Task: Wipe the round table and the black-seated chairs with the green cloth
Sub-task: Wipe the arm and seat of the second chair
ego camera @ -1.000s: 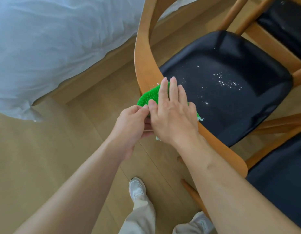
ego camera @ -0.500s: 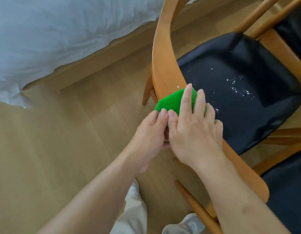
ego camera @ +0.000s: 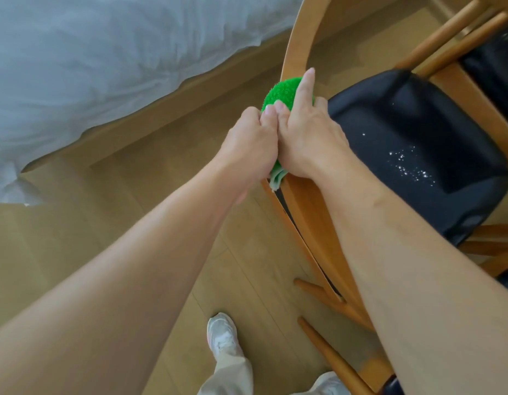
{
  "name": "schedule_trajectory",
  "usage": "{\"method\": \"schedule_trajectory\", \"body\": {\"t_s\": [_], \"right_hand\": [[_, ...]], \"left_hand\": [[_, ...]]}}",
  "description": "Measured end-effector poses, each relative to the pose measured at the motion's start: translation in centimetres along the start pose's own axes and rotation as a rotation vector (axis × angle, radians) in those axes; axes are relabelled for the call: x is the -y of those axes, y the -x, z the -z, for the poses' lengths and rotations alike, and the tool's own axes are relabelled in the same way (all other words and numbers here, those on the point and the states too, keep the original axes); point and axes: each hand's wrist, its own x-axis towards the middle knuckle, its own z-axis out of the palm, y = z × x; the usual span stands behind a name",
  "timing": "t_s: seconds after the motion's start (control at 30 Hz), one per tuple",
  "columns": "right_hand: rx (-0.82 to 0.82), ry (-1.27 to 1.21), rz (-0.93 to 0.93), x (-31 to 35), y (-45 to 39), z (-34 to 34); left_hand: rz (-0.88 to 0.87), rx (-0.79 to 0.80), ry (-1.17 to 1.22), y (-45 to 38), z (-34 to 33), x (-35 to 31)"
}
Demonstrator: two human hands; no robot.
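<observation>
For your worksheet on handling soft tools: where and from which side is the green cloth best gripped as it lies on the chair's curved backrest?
Probably the folded end hanging off the rail's outer edge. The green cloth drapes over the narrow curved backrest, so come from above and wrap both sides, as the left hand and right hand do.

Green cloth on chair backrest

Both bare forearms reach forward and meet side by side. The left hand is curled, thumb tucked against its neighbour. The right hand lies knuckles-up, forefinger stretched straight ahead; its other fingers seem bent over, though they are mostly hidden.
</observation>
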Motion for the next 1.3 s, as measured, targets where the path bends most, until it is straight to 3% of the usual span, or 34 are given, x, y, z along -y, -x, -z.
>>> {"method": "schedule_trajectory", "body": {"t_s": [0.17,0.53,0.73,0.93,1.07,1.3], "right_hand": [[0.018,-0.015,0.013,-0.2,0.4,0.1],[0.064,-0.141,0.028,-1.0,0.5,0.4],[0.143,-0.439,-0.065,-2.0,-0.2,1.1],[0.216,-0.579,-0.113,-1.6,-3.6,1.6],[0.191,-0.681,-0.153,-1.0,-5.7,1.7],[0.073,-0.798,-0.147,-0.2,-8.7,2.0]], "left_hand": [[-0.014,0.091,0.056,1.1,0.7,1.1],[-0.368,0.091,-0.329,3.4,0.5,1.3],[-0.245,0.24,-0.04,1.7,1.0,1.3],[-0.122,0.199,0.126,-2.0,0.5,-0.9],[-0.056,0.163,0.139,-4.6,0.0,-2.9],[-0.106,0.184,0.07,-8.1,0.2,-4.3]]}}
